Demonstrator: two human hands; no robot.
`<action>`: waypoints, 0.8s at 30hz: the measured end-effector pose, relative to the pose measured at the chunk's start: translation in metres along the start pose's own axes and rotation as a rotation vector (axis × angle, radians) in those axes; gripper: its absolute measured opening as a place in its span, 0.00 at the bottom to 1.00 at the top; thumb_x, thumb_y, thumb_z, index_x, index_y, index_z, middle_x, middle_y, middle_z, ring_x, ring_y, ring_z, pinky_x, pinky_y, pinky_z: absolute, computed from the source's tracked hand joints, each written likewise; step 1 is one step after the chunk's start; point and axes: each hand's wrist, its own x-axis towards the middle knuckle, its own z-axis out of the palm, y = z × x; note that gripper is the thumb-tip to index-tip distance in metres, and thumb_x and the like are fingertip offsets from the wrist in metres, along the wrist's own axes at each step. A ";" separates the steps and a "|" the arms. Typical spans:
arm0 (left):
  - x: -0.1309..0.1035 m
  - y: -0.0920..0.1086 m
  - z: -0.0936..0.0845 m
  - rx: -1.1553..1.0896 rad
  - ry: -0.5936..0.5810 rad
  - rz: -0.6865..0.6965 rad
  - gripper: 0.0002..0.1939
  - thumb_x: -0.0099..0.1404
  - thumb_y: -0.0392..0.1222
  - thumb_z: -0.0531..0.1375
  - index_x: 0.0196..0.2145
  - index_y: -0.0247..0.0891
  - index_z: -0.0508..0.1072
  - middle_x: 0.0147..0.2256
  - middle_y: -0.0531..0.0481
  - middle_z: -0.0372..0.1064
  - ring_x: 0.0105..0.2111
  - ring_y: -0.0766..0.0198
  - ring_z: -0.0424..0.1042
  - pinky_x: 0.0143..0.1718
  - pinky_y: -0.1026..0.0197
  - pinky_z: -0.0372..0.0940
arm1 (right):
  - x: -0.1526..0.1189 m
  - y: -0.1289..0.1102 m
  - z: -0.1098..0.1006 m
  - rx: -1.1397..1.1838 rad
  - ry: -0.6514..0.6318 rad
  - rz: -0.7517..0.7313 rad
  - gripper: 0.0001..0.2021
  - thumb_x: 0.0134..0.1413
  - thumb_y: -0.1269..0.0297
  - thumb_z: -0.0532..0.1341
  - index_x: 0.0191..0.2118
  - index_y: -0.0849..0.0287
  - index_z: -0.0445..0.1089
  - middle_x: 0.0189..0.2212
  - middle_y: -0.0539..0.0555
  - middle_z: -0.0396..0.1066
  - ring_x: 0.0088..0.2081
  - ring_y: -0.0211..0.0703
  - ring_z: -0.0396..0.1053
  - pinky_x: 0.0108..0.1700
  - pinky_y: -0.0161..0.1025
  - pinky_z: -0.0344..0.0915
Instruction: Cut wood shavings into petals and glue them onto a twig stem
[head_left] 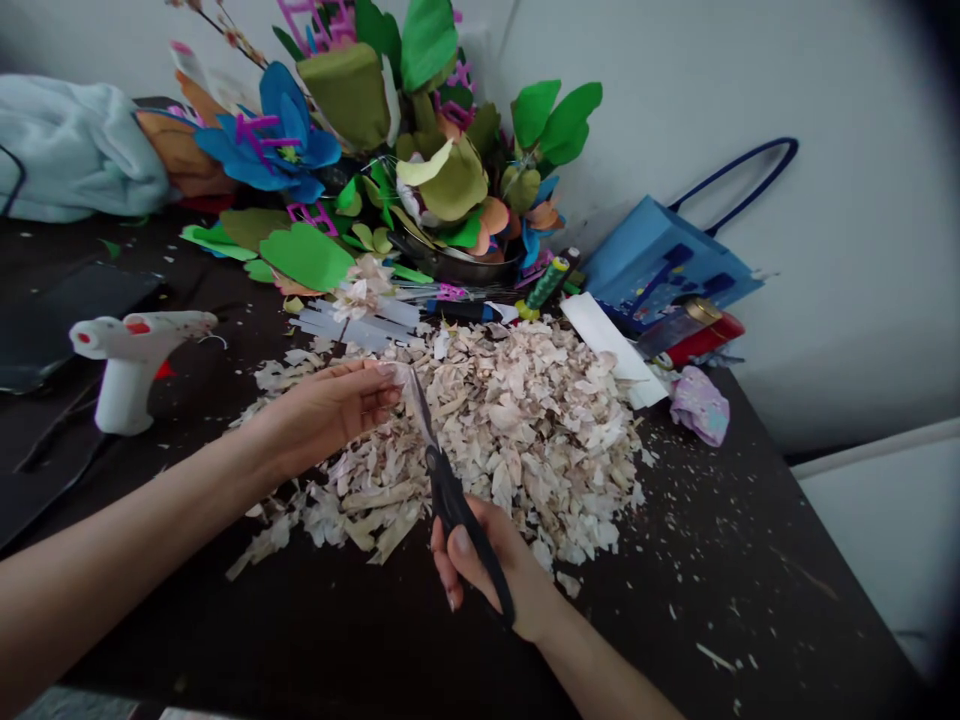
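Note:
My left hand (345, 400) pinches a small pale scrap (403, 376), thin like paper or fabric, above the heap. In my right hand (487, 560) is a pair of black-handled scissors (450, 495), its blades pointing up and away from me. The blade tips meet the scrap beside my left fingertips. Under both hands spreads a broad heap of cream and pinkish cut pieces (525, 430). Whether the blades are fully closed on the scrap is hard to make out.
A white glue gun (124, 365) stands at left. Behind the heap are colourful fabric flowers (442, 180), translucent sticks (360, 325) and a green thread spool (547, 283). A blue bag (637, 250), a white strip (611, 345) and a crumpled lilac cloth (699, 405) lie at right.

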 end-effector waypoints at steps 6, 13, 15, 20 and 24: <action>0.001 0.006 -0.002 -0.029 0.019 0.011 0.10 0.67 0.29 0.62 0.27 0.34 0.75 0.25 0.52 0.73 0.27 0.69 0.75 0.26 0.69 0.70 | 0.000 0.004 0.001 -0.014 -0.035 0.051 0.30 0.52 0.30 0.59 0.32 0.58 0.61 0.20 0.46 0.62 0.18 0.31 0.60 0.22 0.31 0.59; -0.001 0.007 -0.005 -0.048 -0.067 0.014 0.06 0.66 0.33 0.65 0.30 0.34 0.77 0.27 0.54 0.76 0.29 0.70 0.74 0.30 0.71 0.69 | 0.000 0.006 0.001 0.022 -0.030 0.065 0.31 0.51 0.29 0.59 0.32 0.58 0.61 0.19 0.45 0.62 0.18 0.31 0.60 0.21 0.31 0.59; -0.002 0.007 -0.004 -0.045 -0.063 0.010 0.06 0.65 0.32 0.65 0.29 0.34 0.77 0.26 0.54 0.75 0.29 0.70 0.74 0.30 0.71 0.69 | 0.000 0.006 0.001 0.038 -0.029 0.065 0.31 0.51 0.29 0.59 0.31 0.58 0.61 0.19 0.46 0.63 0.18 0.31 0.60 0.22 0.31 0.59; -0.004 0.008 0.001 -0.035 -0.027 -0.005 0.06 0.63 0.30 0.66 0.28 0.33 0.76 0.25 0.53 0.75 0.28 0.69 0.75 0.29 0.70 0.70 | -0.001 0.008 0.001 0.088 -0.024 0.055 0.30 0.51 0.31 0.61 0.30 0.58 0.61 0.19 0.46 0.63 0.18 0.31 0.60 0.22 0.31 0.59; -0.005 0.009 0.003 -0.030 -0.057 -0.005 0.09 0.66 0.28 0.63 0.28 0.33 0.77 0.24 0.53 0.76 0.28 0.70 0.76 0.31 0.71 0.71 | 0.000 0.007 0.002 0.116 -0.014 0.065 0.30 0.50 0.31 0.61 0.31 0.59 0.63 0.18 0.45 0.62 0.17 0.31 0.60 0.22 0.32 0.60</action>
